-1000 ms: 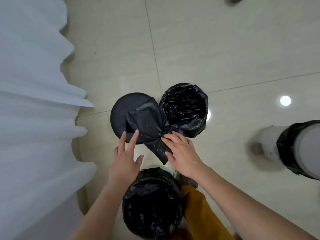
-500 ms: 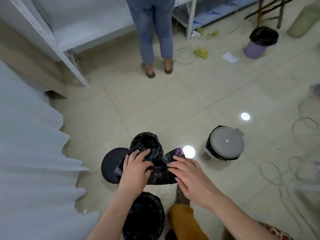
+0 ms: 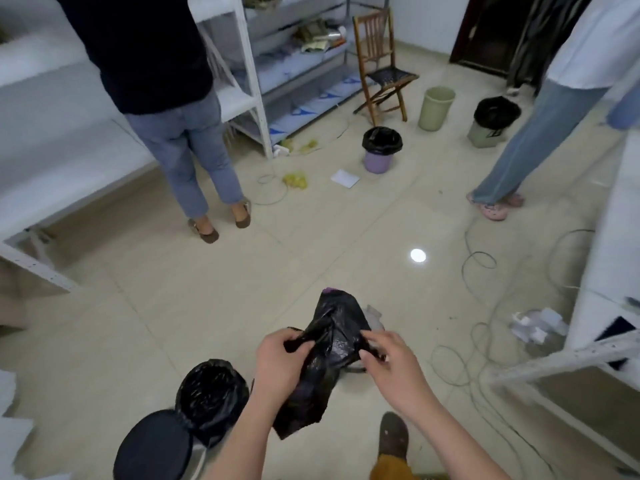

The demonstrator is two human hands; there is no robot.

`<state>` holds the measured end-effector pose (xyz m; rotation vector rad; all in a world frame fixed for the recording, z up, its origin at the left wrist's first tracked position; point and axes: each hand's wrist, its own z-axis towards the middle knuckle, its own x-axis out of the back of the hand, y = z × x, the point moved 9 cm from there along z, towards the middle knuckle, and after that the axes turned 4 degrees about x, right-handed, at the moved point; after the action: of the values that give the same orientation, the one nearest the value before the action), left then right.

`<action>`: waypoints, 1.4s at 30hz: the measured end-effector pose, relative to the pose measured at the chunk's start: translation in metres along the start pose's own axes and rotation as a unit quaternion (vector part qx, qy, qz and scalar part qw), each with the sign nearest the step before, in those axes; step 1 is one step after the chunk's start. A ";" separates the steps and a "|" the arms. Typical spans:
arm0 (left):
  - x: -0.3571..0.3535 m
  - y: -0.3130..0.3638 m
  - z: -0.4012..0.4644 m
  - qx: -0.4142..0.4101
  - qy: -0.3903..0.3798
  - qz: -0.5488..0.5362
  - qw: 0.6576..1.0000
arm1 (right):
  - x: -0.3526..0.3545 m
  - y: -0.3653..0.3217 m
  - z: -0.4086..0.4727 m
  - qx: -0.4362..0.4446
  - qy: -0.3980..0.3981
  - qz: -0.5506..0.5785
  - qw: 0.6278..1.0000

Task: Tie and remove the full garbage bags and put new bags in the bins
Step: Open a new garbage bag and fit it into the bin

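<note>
The black bag (image 3: 329, 355) was gripped between both hands: the left hand (image 3: 280, 365) was curled round a bunched fold at its edge, and the right hand (image 3: 391, 362) was pinching the opposite edge. A purple scrap (image 3: 329, 291) was glimpsed at the bag's far end; what it belonged to could not be made out. Something pale (image 3: 375, 315) beyond the right hand was mostly hidden by the bag. Below the left hand, a lined bin (image 3: 211, 398) was seen touching a dark round lid (image 3: 154, 448), itself cut off by the frame edge. Farther out, pale glossy floor tiles (image 3: 207, 306) were strewn with looping cables (image 3: 479, 261), and more bins (image 3: 381, 147) were ranged near a wooden chair (image 3: 382, 64).
</note>
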<state>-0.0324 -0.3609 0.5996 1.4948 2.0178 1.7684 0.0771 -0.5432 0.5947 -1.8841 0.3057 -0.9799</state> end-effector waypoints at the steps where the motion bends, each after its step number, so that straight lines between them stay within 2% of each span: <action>1: -0.015 0.017 0.010 0.004 -0.004 -0.008 1.000 | 0.015 0.006 0.012 -0.021 -0.002 0.018 1.000; 9: -0.085 0.121 0.080 -0.002 -0.023 -0.054 0.998 | 0.132 0.036 0.105 -0.142 0.055 0.138 0.979; 12: -0.089 0.142 0.106 -0.007 -0.044 -0.056 0.997 | 0.145 0.032 0.138 -0.168 0.045 0.239 0.955; 15: -0.086 0.158 0.135 -0.020 -0.062 -0.041 0.997 | 0.145 0.016 0.173 -0.150 0.030 0.301 0.941; 21: -0.045 0.180 0.238 -0.068 0.027 0.084 0.994 | 0.142 -0.021 0.257 -0.093 0.038 0.208 0.973; 24: -0.035 0.196 0.299 -0.083 -0.026 0.049 0.995 | 0.144 -0.041 0.300 -0.088 0.110 0.190 0.972; 27: -0.033 0.214 0.346 -0.035 -0.135 0.001 0.990 | 0.141 -0.064 0.335 -0.098 0.172 0.194 0.961; 33: -0.049 0.263 0.407 0.079 -0.320 -0.090 0.940 | 0.150 -0.106 0.411 -0.079 0.164 0.172 0.968; 36: -0.072 0.287 0.428 0.102 -0.384 -0.105 0.912 | 0.159 -0.110 0.449 -0.077 0.137 0.183 0.970; 38: -0.092 0.301 0.448 0.112 -0.385 -0.114 0.909 | 0.167 -0.103 0.476 -0.084 0.113 0.193 0.971; 42: -0.135 0.324 0.516 0.134 -0.293 -0.141 0.936 | 0.197 -0.075 0.540 -0.118 0.079 0.203 0.969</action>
<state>0.5451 -0.1246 0.6131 1.4664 2.0504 0.8289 0.5889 -0.2745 0.6363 -1.8506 0.9008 -0.8378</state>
